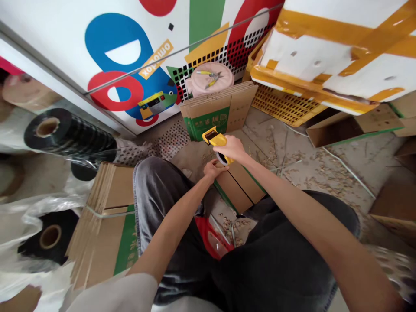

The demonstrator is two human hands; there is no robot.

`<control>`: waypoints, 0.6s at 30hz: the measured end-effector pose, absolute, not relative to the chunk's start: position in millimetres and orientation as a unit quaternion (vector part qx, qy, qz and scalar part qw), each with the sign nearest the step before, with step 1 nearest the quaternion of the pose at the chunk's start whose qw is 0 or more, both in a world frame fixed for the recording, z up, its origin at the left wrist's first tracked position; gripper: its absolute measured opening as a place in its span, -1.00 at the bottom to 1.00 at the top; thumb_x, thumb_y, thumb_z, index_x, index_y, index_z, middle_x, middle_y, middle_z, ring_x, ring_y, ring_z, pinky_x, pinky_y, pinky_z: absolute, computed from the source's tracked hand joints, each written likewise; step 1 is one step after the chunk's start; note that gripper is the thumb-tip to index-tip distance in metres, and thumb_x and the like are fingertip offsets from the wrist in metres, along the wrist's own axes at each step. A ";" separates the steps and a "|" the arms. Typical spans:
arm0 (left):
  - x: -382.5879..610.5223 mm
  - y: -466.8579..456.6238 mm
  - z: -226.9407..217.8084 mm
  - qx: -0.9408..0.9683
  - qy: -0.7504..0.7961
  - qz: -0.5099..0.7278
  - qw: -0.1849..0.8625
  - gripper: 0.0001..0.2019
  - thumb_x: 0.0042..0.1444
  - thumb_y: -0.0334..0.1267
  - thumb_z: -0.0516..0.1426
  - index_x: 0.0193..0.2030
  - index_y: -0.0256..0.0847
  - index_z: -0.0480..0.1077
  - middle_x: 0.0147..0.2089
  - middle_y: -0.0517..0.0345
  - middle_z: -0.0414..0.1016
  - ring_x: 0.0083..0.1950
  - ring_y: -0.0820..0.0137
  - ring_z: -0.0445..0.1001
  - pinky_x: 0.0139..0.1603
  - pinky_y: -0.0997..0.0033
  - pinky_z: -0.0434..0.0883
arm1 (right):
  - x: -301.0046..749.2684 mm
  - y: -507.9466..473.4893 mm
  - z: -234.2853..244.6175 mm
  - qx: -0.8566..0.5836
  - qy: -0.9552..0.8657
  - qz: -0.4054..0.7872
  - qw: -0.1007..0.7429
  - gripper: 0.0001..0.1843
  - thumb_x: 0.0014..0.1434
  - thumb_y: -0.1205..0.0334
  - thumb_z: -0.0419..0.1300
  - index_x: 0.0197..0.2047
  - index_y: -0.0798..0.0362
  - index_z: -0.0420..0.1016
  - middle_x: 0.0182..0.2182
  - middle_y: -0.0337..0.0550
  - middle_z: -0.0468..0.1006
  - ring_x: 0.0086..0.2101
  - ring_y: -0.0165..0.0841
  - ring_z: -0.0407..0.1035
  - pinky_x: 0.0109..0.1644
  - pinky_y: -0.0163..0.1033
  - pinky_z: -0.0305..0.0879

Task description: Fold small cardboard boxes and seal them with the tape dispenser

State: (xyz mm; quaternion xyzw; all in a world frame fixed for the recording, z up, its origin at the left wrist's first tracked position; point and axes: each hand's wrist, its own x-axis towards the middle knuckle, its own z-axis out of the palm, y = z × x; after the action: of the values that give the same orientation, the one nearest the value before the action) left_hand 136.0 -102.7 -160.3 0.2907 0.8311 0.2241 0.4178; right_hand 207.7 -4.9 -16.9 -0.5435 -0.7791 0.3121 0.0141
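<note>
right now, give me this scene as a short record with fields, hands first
right hand: holding yellow tape dispenser
left hand: touching the box's far end
box: top flaps closed, dark seam between them
ahead: upright flattened cartons; pliers on a round pink object
left side: bundled flat cartons, black rolls
right side: yellow crate
</note>
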 end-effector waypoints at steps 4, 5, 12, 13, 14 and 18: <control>137.1 -102.3 -164.7 0.237 0.826 0.250 0.446 -0.21 -0.15 0.07 0.57 0.29 0.07 0.59 0.24 0.10 0.67 0.28 0.14 0.61 0.29 0.25 0.50 | 209.7 -10.5 -15.7 -0.535 -0.790 0.299 0.010 -0.55 0.06 -0.02 0.42 -0.05 0.05 0.64 -0.10 -0.01 0.71 -0.06 -0.11 0.60 -0.08 -0.16 0.41; 137.3 -101.7 -166.1 0.231 0.829 0.248 0.444 -0.23 -0.13 0.05 0.56 0.28 0.09 0.59 0.23 0.11 0.68 0.27 0.13 0.62 0.28 0.25 0.50 | 211.5 -12.3 -15.6 -0.535 -0.792 0.294 0.009 -0.55 0.06 -0.03 0.42 -0.04 0.05 0.63 -0.10 -0.01 0.71 -0.06 -0.11 0.59 -0.09 -0.16 0.40; 141.1 -103.5 -170.8 0.251 0.835 0.250 0.421 -0.35 0.00 0.00 0.50 0.28 0.16 0.60 0.17 0.11 0.71 0.24 0.11 0.64 0.20 0.28 0.53 | 236.2 -34.1 -13.2 -0.531 -0.809 0.252 -0.019 -0.56 0.11 -0.06 0.37 -0.04 0.05 0.58 -0.13 0.01 0.70 -0.13 -0.12 0.58 -0.15 -0.17 0.35; 141.7 -105.4 -170.5 0.267 0.833 0.254 0.413 -0.36 0.02 0.03 0.48 0.29 0.16 0.59 0.18 0.10 0.71 0.26 0.11 0.64 0.22 0.27 0.52 | 240.5 -38.2 -15.0 -0.532 -0.809 0.248 -0.017 -0.55 0.11 -0.07 0.36 -0.03 0.04 0.57 -0.14 0.01 0.70 -0.13 -0.12 0.58 -0.16 -0.18 0.34; 142.3 -107.4 -170.1 0.281 0.831 0.258 0.404 -0.36 0.05 0.05 0.47 0.31 0.17 0.58 0.20 0.09 0.70 0.27 0.10 0.63 0.25 0.25 0.52 | 244.8 -42.4 -17.7 -0.536 -0.809 0.242 -0.011 -0.54 0.12 -0.08 0.35 -0.02 0.04 0.57 -0.14 0.01 0.70 -0.14 -0.11 0.58 -0.17 -0.18 0.33; 143.1 -113.4 -170.3 0.304 0.828 0.273 0.385 -0.36 0.10 0.05 0.44 0.35 0.18 0.54 0.23 0.07 0.68 0.30 0.11 0.61 0.30 0.22 0.49 | 261.9 -58.3 -35.0 -0.563 -0.798 0.215 0.009 -0.53 0.14 -0.09 0.32 0.02 0.02 0.53 -0.14 0.01 0.71 -0.12 -0.06 0.60 -0.19 -0.18 0.32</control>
State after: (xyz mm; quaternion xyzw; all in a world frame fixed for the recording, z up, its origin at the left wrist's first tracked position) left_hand 143.1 -113.4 -170.3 0.3042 0.8276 0.2731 0.3846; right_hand 261.9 -58.3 -35.0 -0.5629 -0.7979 0.2154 0.0092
